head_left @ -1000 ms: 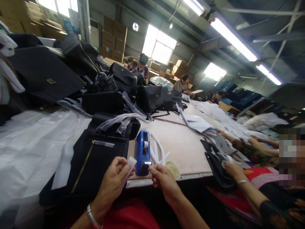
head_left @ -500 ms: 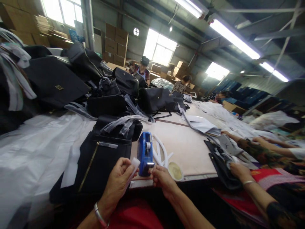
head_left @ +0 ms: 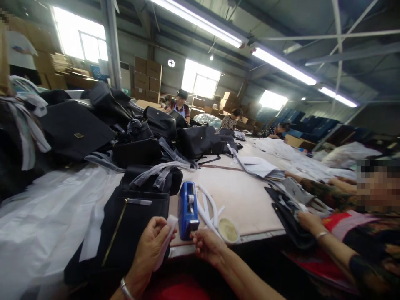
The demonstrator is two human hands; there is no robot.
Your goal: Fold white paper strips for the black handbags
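My left hand is closed around a whitish translucent strip, whose upper end sticks up past the fingertips. Just to its right stands a blue tape dispenser with a roll in its top, at the table's front edge. At the dispenser's cutting end, my right hand pinches its thumb and finger together. Whatever lies between those fingertips is too small to make out. A black bag with a gold zip and a wrapped zip pull lies flat to the left of the dispenser, partly behind my left hand.
White strips and a small round dish lie right of the dispenser. Black bags are heaped behind, with white sheets at left. At right, a co-worker's hand is on a dark bag.
The view has tilted and shifted slightly, so a co-worker's head now shows at right. My left hand still holds the strip, and my right hand stays at the dispenser's front.
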